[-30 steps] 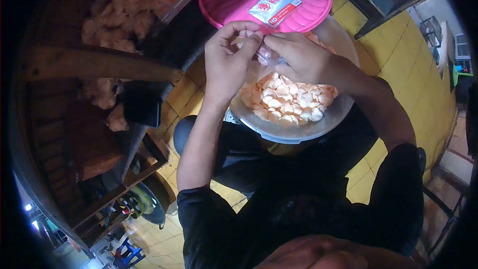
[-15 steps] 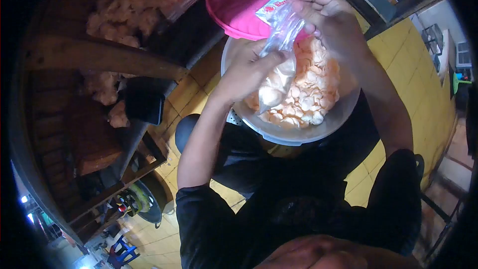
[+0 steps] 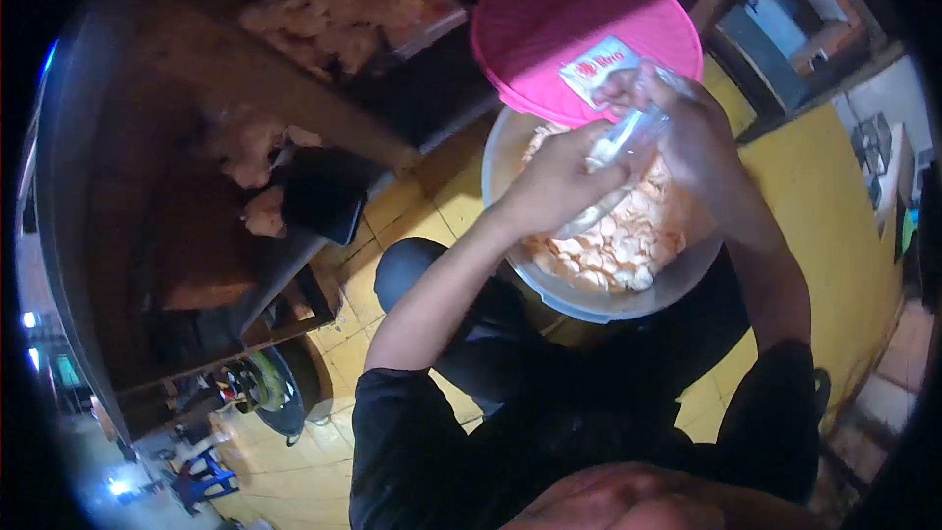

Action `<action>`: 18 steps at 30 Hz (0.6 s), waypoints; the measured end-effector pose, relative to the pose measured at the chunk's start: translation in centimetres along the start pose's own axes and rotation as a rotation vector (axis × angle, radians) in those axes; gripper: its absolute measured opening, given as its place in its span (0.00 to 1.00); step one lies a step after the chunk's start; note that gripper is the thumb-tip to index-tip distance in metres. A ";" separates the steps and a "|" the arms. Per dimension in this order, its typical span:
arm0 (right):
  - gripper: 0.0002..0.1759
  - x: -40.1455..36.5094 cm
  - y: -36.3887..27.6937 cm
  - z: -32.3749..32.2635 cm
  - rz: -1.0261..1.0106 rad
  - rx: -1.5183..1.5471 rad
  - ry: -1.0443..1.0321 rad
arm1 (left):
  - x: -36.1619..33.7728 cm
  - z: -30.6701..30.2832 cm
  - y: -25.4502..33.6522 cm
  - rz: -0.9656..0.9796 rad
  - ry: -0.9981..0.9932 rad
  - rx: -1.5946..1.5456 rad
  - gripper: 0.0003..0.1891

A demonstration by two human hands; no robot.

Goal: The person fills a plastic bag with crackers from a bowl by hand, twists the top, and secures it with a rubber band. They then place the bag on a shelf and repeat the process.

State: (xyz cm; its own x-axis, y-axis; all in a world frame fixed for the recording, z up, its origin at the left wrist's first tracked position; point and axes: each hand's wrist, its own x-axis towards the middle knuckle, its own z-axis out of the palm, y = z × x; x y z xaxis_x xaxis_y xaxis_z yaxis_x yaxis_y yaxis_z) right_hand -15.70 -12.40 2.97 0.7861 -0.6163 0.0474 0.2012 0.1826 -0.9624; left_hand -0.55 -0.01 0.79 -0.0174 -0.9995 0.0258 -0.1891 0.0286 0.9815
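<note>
Together 1 second ago, now parted! The left hand (image 3: 567, 182) grips the clear plastic bag (image 3: 638, 133) above the round translucent plastic tub (image 3: 587, 311) of pale-orange crackers (image 3: 628, 253); the right hand (image 3: 677, 118) pinches the bag's top, neck drawn out between.

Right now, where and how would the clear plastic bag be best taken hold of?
Probably pinch the clear plastic bag at its upper end, coming from the right hand's side: the plastic there looks slack and thin, while the left hand wraps it lower down. Blur hides exactly where the right fingertips meet it.
</note>
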 end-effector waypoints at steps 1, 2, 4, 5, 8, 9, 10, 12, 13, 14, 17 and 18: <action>0.21 0.0 -0.1 0.0 -0.040 0.007 0.058 | 0.1 0.4 -0.1 0.124 0.132 0.193 0.20; 0.21 0.1 -0.2 -0.2 -0.081 0.016 0.117 | 0.2 0.8 -0.1 0.244 0.263 0.387 0.20; 0.21 0.3 -0.5 -0.6 -0.158 0.051 0.061 | 0.0 0.7 1.0 0.388 0.476 0.593 0.22; 0.22 0.3 -0.6 -0.5 -0.217 -0.028 0.159 | -0.2 0.2 1.4 0.223 0.302 0.597 0.24; 0.16 -0.9 -0.7 -0.1 -0.425 -0.508 0.017 | -0.2 0.8 -0.6 -0.047 -0.026 0.230 0.31; 0.15 -1.0 -0.8 1.2 -0.639 -0.732 -0.128 | -0.5 1.2 -0.8 -0.127 -0.300 -0.487 0.31; 0.16 -0.6 -0.7 2.4 -0.938 -0.869 -0.189 | -1.0 1.6 -0.5 -0.203 -0.566 -1.211 0.34; 0.14 -2.1 -1.2 4.6 -0.977 -1.224 -0.151 | -1.4 2.2 0.5 -0.373 -0.402 -1.204 0.29; 0.12 -2.6 -1.0 5.1 -0.954 -1.293 -0.190 | -1.3 2.0 0.8 -0.384 -0.255 -1.231 0.26; 0.10 -2.9 -1.0 5.3 -0.930 -1.364 -0.227 | -1.2 1.8 0.9 -0.395 -0.110 -1.253 0.23; 0.09 -2.7 0.0 4.5 -0.993 -1.368 -0.220 | -1.1 -0.6 -0.4 -0.160 -0.239 -1.278 0.20; 0.09 -2.4 0.1 4.3 -1.029 -1.367 -0.222 | -0.8 -1.1 -0.1 0.009 -0.385 -1.515 0.19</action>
State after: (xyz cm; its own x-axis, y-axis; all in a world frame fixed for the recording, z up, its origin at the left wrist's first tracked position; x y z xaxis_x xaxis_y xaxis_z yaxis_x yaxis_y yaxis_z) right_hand -15.04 -7.59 3.92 0.7462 0.0773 0.6612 0.1228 -0.9922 -0.0226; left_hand 0.55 0.77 0.93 -0.2987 -0.9295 0.2165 0.9361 -0.2412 0.2561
